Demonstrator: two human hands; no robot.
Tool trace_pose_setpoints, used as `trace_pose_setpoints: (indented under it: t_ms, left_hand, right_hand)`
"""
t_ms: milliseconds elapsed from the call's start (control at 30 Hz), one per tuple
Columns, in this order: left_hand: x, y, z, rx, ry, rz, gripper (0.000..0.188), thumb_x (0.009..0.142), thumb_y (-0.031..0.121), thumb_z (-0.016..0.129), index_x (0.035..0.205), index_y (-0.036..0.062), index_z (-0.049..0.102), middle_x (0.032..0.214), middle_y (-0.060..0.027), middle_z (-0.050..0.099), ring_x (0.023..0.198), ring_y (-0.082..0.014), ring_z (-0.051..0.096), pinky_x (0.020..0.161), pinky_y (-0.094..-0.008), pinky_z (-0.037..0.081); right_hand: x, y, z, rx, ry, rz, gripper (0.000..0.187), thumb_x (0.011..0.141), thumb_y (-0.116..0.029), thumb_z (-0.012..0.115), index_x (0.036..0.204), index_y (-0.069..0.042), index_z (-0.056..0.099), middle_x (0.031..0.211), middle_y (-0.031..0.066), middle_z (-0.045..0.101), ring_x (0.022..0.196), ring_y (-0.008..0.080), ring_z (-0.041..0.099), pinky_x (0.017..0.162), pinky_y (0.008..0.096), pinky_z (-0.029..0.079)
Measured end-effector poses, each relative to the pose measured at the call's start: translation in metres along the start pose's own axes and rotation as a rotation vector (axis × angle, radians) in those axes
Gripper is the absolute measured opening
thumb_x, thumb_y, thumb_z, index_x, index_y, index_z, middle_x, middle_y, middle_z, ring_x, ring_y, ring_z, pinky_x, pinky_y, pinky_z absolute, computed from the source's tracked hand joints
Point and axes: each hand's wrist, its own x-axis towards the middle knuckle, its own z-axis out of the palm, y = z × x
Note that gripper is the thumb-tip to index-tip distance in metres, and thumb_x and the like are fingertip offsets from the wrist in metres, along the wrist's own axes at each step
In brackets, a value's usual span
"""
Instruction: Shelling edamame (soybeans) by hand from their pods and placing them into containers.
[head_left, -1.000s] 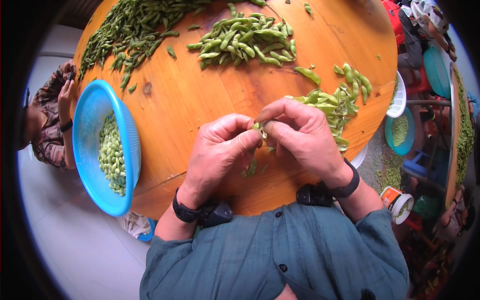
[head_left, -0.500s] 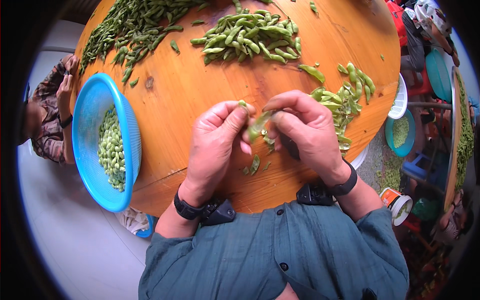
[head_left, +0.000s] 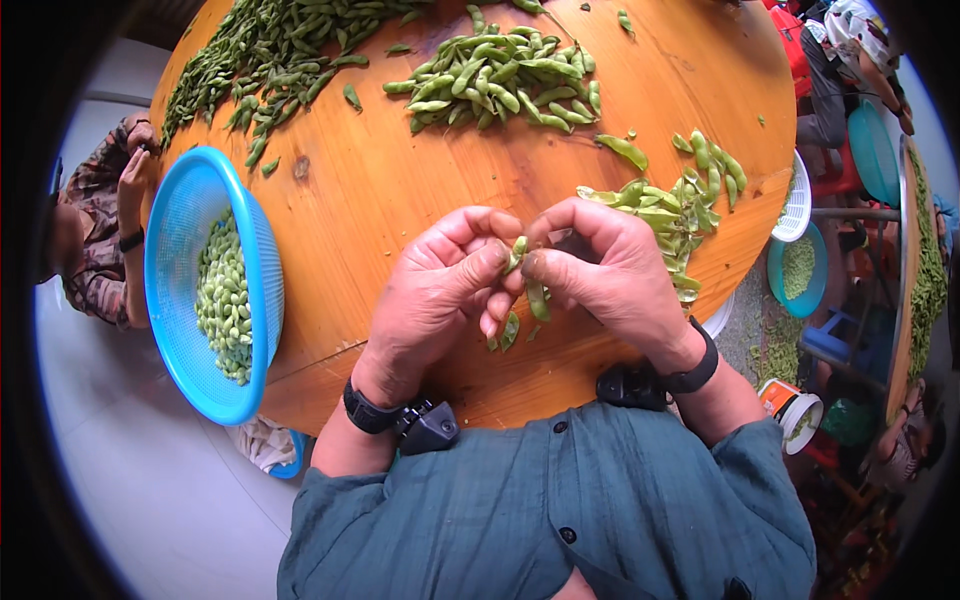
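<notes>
Above the near part of the wooden table, my left hand and my right hand meet with thumbs and forefingers pinched on one green soybean pod. The pod slants between the fingertips, its lower end hanging down and part of it covered by the fingers. Below it, a bit of split green shell lies on the wood. To the right of my right hand spreads a loose pile of opened, flattened pods. At the left, a blue plastic colander stands tilted, with shelled green beans inside.
Whole pods form a heap at the far middle and a larger heap at the far left. Another person sits at the left edge. Beyond the table's right edge are a white basket, a teal basin and a white bucket.
The blurred pod in my right fingers is gone, and an opened pod now lies at the pile's left end. My hands have come together on a plump pod.
</notes>
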Motion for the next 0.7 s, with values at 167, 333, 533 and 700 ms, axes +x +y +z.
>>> trace_pose_setpoints:
  t_ms: [167,333,533,700]
  left_hand:
    - [0.001,-0.001,0.008,0.104,0.045,0.043,0.026,0.102,0.018,0.056,0.122,0.0036,0.049,0.084,-0.0067,0.064,0.060,-0.0088,0.061,0.050,-0.0187,0.049]
    - [-0.001,-0.003,0.025,0.340,0.200,0.066,0.022,0.104,0.020,0.052,0.118,0.0037,0.049,0.080,-0.0016,0.058,0.055,-0.0038,0.052,0.046,-0.0166,0.042]
    - [0.003,-0.006,0.030,0.318,0.181,0.048,0.019,0.104,0.023,0.052,0.108,0.0049,0.049,0.078,0.0007,0.055,0.052,-0.0025,0.045,0.044,-0.0158,0.038]
    - [0.001,-0.003,0.019,0.223,0.193,-0.022,0.015,0.103,0.018,0.054,0.106,0.0038,0.051,0.079,-0.0007,0.058,0.053,-0.0036,0.048,0.046,-0.0167,0.041]
  right_hand:
    - [-0.001,-0.007,0.001,0.072,-0.062,0.049,0.014,0.093,-0.008,0.065,0.101,0.003,0.065,0.077,0.0029,0.068,0.071,0.0059,0.062,0.061,0.0222,0.050]
    - [0.002,0.009,0.002,-0.287,0.083,-0.123,0.011,0.087,-0.006,0.067,0.093,0.003,0.066,0.074,0.0095,0.069,0.065,0.0114,0.064,0.059,0.0280,0.050]
    - [0.004,0.007,0.003,-0.671,0.131,-0.378,0.011,0.084,-0.006,0.068,0.091,0.003,0.067,0.071,0.0112,0.065,0.063,0.0136,0.062,0.059,0.0302,0.049]
    - [0.004,0.003,0.002,-0.222,0.111,-0.037,0.009,0.088,-0.006,0.068,0.089,0.002,0.066,0.072,0.0044,0.064,0.065,0.0096,0.059,0.059,0.0275,0.048]
